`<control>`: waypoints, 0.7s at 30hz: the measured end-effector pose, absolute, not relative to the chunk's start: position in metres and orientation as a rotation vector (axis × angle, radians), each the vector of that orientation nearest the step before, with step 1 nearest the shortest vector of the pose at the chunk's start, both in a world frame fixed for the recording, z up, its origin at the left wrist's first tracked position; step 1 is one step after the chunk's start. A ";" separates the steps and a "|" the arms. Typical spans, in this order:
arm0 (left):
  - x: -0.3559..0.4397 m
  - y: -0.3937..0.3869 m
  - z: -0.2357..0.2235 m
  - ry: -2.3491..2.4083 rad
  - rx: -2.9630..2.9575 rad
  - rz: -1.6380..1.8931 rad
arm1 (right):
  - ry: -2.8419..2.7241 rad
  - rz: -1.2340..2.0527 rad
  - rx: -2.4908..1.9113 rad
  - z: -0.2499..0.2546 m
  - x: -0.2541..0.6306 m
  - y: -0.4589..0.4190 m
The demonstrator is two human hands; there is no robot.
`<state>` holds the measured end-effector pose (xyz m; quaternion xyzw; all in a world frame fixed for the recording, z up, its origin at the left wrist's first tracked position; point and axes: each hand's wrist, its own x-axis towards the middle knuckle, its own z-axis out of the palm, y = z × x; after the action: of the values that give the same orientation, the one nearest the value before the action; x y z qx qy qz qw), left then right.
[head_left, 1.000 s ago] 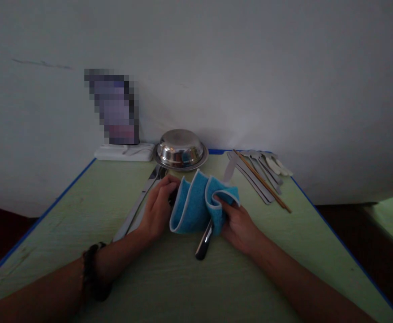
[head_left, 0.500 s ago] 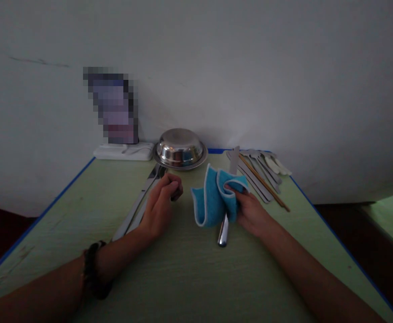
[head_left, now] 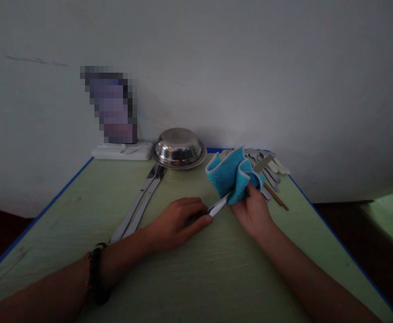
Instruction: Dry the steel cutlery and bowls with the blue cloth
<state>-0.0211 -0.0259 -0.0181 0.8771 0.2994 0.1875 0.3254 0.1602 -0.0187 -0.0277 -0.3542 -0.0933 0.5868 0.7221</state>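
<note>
A table knife (head_left: 219, 205) slants across the middle, its handle toward my left and its blade tip showing past the cloth on the right. My left hand (head_left: 179, 223) pinches the end of the handle between thumb and fingers. My right hand (head_left: 255, 211) is closed on a blue cloth (head_left: 228, 172) with white edging. The cloth is folded round the knife's middle and hides that part. Beyond my left forearm lie two long metal pieces of cutlery (head_left: 139, 202) side by side.
An upturned steel bowl (head_left: 179, 148) stands at the back against the wall. Left of it a blurred-out device leans on a white case (head_left: 122, 151). Several metal pieces, wooden chopsticks (head_left: 277, 197) and white-handled cutlery (head_left: 280, 166) lie at the back right of the table (head_left: 196, 278).
My left hand has moved right and down and taken the knife's handle end. The knife has turned from near upright in view to a slant, and the cloth has shifted right and up.
</note>
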 end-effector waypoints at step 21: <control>-0.025 -0.036 -0.017 0.869 2.110 0.808 | -0.242 1.004 -0.845 -0.002 0.210 0.005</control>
<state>-0.0245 -0.0357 -0.0168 0.8157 0.3361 0.3123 0.3525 0.2101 0.0045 -0.0023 -0.3917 -0.1122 0.4655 0.7857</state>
